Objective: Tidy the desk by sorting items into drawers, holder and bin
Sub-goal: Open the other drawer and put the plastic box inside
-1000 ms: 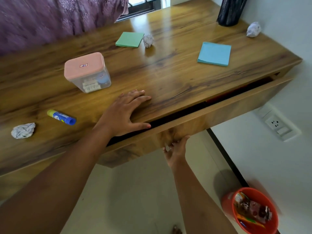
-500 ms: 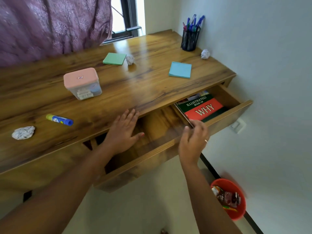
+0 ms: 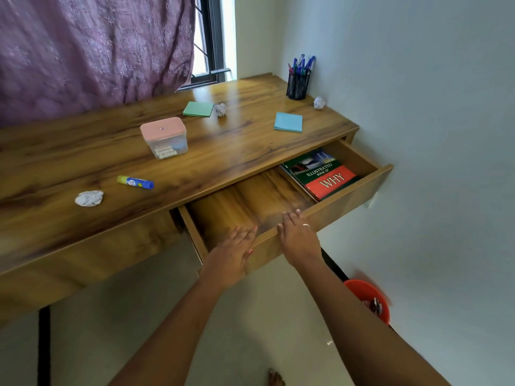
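1. My left hand (image 3: 234, 252) lies on the front panel of the open drawer (image 3: 348, 196). Its fingers are straight and close together and reach over the top edge, and the thumb is against the outer face. It holds nothing.
2. My right hand (image 3: 298, 238) is just beside it on the same panel. The fingers bend over the top edge and the thumb is on the outside, so this hand grips the drawer. There is a ring (image 3: 306, 225) on one finger.
3. The drawer sticks out from under the right part of the tabletop (image 3: 237, 151). A red and green book (image 3: 323, 176) lies flat at the right end, with "WHY" on its cover, and the rest of the floor is bare wood.
4. On the left of the tabletop a crumpled paper ball (image 3: 89, 198) sits near the front edge. A blue and yellow glue stick (image 3: 135, 182) lies on its side just to the right of it.
5. Further back stands a clear box with a pink lid (image 3: 165, 137).
6. Toward the window a green pad of sticky notes (image 3: 198, 109) lies flat, with a second paper ball (image 3: 220, 109) right beside it.
7. A blue pad of sticky notes (image 3: 288, 122) lies near the right end.
8. In the far right corner a black mesh holder (image 3: 298, 84) stands upright with pens in it, and a third paper ball (image 3: 319, 102) lies close by.
9. An orange bin (image 3: 367, 296) stands on the floor by the wall, below the drawer and partly hidden by my right arm. It has some rubbish in it.
10. A purple curtain (image 3: 92, 51) hangs behind the tabletop.
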Motion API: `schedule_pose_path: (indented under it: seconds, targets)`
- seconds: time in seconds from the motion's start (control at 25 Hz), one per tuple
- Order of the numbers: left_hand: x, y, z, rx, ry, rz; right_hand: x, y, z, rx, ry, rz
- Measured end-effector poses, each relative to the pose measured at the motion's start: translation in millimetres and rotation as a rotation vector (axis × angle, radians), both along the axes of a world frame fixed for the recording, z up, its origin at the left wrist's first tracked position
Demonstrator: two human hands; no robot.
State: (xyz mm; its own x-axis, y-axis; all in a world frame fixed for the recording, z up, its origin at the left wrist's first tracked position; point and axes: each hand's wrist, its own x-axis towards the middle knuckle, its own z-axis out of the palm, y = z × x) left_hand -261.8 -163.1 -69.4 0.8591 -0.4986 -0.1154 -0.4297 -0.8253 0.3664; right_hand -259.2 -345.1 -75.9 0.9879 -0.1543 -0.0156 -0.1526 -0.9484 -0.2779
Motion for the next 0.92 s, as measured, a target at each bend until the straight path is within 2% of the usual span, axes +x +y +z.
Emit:
schedule_pose_path:
  seconds: [0.36, 0.92]
  targets:
    - [-51, -11, -7, -0.066, 0.025, -0.064, -54, -14, 8, -0.063, 0.109, 0.003]
    - [-89, -14, -1, -0.146, 0.07, -0.053, -86, -24, 12, -0.062, 0.105, -0.011]
